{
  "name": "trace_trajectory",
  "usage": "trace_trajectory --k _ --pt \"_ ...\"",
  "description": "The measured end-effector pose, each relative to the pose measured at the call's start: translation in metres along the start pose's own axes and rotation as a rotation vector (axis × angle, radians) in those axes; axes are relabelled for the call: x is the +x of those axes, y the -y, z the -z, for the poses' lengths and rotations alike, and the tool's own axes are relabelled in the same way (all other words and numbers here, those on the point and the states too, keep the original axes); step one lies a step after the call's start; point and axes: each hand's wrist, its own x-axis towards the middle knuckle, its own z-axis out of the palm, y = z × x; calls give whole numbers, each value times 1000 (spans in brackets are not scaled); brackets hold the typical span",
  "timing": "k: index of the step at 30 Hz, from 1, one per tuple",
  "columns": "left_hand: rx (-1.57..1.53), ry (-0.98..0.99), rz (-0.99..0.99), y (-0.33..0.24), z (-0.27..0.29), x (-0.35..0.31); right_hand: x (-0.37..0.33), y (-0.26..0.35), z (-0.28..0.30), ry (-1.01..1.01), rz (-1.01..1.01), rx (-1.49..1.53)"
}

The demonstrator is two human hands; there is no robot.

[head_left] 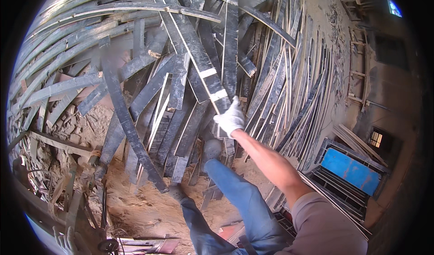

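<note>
My right hand (229, 118), in a white work glove, is closed around the near end of a long dark plank (192, 51). The plank slants away to the upper left across the pile, with two pale patches near the gripped end. At the lower left rim, dim and partly cut off, a greyish gloved hand (68, 240) shows fingers apart; it appears to be my left hand, though its arm is out of sight. No held thing shows in it. Another dark plank (126, 119) lies beside my foot.
Overlapping dark boards (68, 51) fill the far and left side. Long thin strips (289, 74) lie to the right of the pile. Sandy ground (149, 205) surrounds my feet. A blue panel (350, 169) in a dark frame lies at right. Machinery parts (108, 245) sit lower left.
</note>
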Motion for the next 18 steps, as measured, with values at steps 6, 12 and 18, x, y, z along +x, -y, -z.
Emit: trace_trajectory --k 6,12,18 --pt "-23 -106 -63 1 -8 6 53 -17 83 -169 227 27" --pt "117 105 56 7 -2 -19 131 62 16 -91 193 -100" --pt "187 122 132 12 -11 -39 164 64 -31 12 140 -91"
